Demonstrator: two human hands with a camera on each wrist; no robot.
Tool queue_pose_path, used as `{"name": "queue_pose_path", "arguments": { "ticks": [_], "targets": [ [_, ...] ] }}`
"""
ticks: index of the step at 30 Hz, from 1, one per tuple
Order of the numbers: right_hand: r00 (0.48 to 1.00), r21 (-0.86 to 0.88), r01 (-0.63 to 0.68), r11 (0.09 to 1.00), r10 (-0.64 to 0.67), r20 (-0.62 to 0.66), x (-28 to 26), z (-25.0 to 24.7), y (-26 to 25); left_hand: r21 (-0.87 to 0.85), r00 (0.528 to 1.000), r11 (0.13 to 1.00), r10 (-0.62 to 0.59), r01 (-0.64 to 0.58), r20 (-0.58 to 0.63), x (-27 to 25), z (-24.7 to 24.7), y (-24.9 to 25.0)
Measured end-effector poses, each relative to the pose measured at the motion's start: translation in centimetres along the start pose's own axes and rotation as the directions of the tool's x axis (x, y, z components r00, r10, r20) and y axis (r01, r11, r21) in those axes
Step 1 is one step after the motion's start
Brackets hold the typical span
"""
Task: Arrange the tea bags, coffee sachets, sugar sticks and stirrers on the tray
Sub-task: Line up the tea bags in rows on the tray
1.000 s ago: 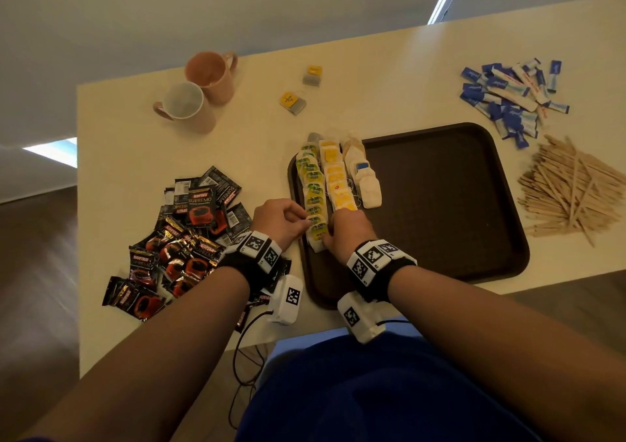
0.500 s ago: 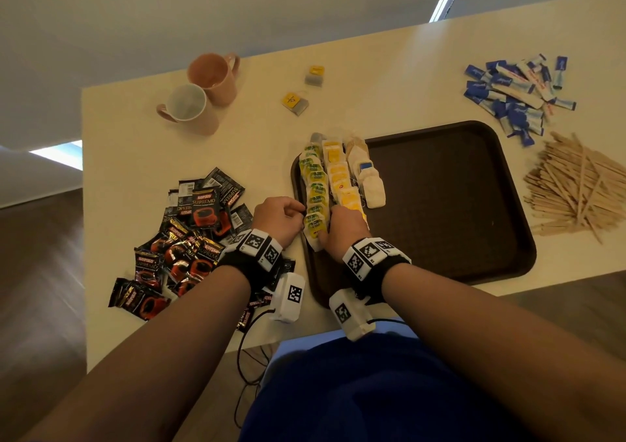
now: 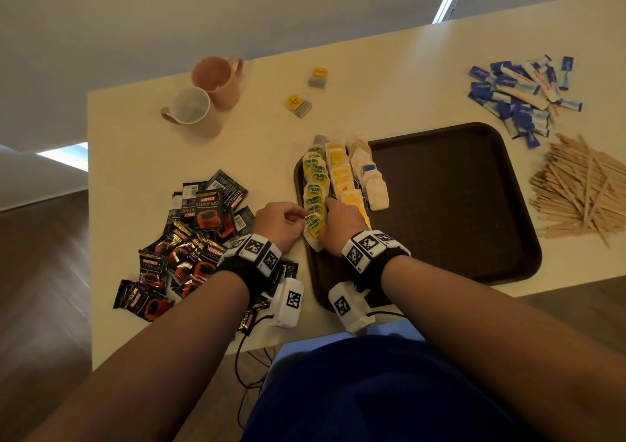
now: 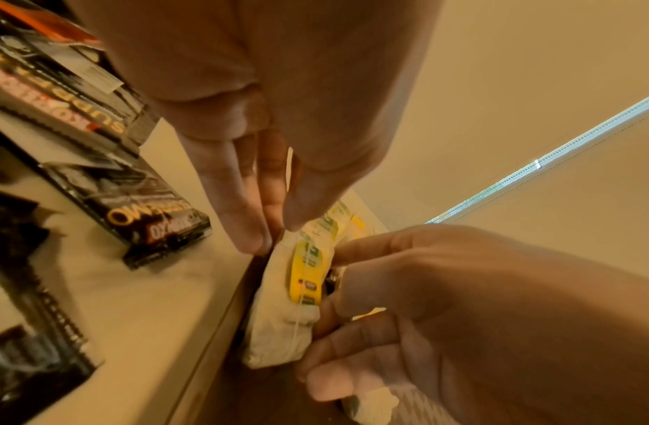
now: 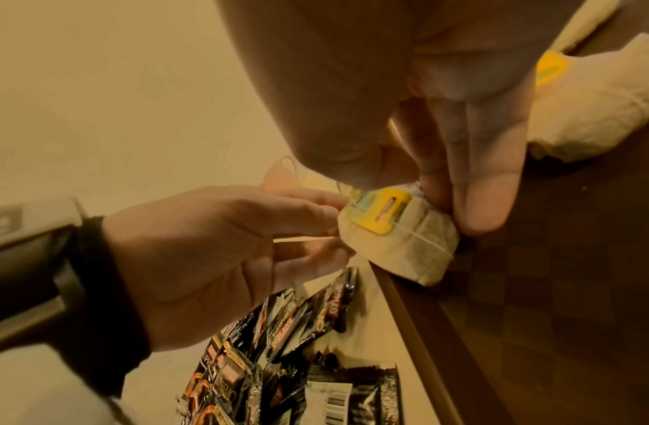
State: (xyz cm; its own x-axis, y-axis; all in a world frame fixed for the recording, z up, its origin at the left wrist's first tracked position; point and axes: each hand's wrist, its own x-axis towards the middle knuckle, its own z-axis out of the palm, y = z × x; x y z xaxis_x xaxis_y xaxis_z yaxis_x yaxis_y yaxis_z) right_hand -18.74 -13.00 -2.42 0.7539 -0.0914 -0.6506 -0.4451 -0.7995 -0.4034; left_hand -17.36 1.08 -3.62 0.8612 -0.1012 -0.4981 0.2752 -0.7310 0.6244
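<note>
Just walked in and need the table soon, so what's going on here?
A person is lining up tea bags on the tray. Both the left hand and right hand pinch the nearest green-tagged tea bag at the tray's left edge. Coffee sachets, sugar sticks and stirrers lie on the table.

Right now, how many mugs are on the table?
2: a pink mug at the table's far left corner, and a white-lined mug touching it on the near side. None looks hidden.
</note>
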Motion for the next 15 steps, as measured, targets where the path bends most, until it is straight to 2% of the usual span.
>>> {"name": "queue_pose_path", "arguments": {
  "ticks": [6, 8, 11, 15],
  "targets": [
    [1.0, 0.004, 0.013, 1.0, -0.013, -0.009, -0.1, -0.5, 0.0, 0.073, 0.995, 0.997, 0.032, -0.026, -0.091, 1.0, -1.4, 1.5],
    [1.0, 0.016, 0.023, 1.0, -0.023, -0.004, -0.1, -0.7, -0.1, 0.127, 0.994, 0.991, 0.064, -0.053, -0.086, 2.0, -2.2, 2.5],
    [0.999, 0.015, 0.036, 0.999, -0.036, -0.003, -0.3, -1.0, -0.2, 0.263, 0.985, 0.951, 0.17, -0.166, 0.008, 3.8, -3.3, 4.3],
    [0.999, 0.009, 0.046, 0.999, -0.046, -0.006, -0.8, -0.8, 0.3, 0.455, 0.945, 0.83, 0.252, -0.322, 0.21, 5.9, -3.6, 6.2]
  ]
}}
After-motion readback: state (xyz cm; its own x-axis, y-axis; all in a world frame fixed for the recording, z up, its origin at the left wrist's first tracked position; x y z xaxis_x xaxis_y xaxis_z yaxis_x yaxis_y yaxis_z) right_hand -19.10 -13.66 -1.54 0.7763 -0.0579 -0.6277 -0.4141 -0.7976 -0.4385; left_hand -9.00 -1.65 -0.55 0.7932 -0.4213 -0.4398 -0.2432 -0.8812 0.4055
